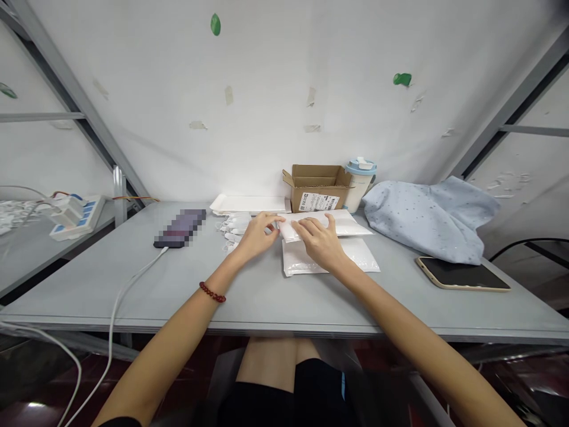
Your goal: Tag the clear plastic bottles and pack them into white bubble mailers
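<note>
A flat white plastic packet [349, 223] lies near the middle of the table, its surface shiny. My left hand [259, 232] pinches its left end between thumb and fingers. Bent over the same packet near that end, my right hand [319, 238] grips it; its fingertips partly cover the surface. A second white packet [362, 255] rests on the table nearer to me, partly hidden beneath my right hand. Just left of my left hand is a pile of white looped items [235, 224], too small to make out exactly.
Behind the packets stand an open cardboard box [320, 181] and a lidded cup [359, 185]. White flat sheets [249, 204] lie left of the box. A blue cloth [422, 216] and a phone [464, 274] are at right; another phone [180, 228] with a white cable [122, 290] is at left.
</note>
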Motion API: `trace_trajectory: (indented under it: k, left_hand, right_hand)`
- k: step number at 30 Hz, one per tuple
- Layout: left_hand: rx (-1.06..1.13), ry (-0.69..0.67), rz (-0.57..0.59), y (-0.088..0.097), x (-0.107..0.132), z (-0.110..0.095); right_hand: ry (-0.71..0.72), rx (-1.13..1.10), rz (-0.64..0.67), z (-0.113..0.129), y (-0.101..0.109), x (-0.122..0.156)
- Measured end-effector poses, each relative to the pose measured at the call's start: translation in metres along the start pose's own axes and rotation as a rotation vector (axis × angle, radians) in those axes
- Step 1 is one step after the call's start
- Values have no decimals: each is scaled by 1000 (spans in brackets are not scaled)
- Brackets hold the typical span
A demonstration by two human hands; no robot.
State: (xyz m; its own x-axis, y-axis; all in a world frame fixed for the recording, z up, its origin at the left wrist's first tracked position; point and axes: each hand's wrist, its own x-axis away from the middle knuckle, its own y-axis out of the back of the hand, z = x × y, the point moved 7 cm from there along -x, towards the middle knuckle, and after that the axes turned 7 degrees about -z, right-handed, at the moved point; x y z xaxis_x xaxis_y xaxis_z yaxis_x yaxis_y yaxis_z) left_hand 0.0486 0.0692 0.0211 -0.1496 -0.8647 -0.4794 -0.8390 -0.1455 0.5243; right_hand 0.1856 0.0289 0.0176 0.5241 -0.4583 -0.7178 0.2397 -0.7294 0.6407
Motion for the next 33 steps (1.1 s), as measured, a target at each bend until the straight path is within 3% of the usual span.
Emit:
trace_trajectory:
  k: [4,9,17,22,26,33]
  left_hand:
    - [-41,-74,35,-7,3,-7]
    - [47,-62,-44,-9,5,-10]
    - [376,190,-17,-11,3,1]
    - [632,410,156,-27,11,6]
    - [705,561,260,-35,18,5]
    - [678,677,540,-42,28,7]
  right_hand:
    - [-10,-15,-26,-3,3,-1]
    - [-80,-6,-135,-9,15,-4]
    - [-218,80,-290,-20,36,-6]
    - [-275,58,-229,-31,33,-6]
    - [-280,-16,-156,-35,25,-5]
    - [-274,-189,138,-28,1,-2]
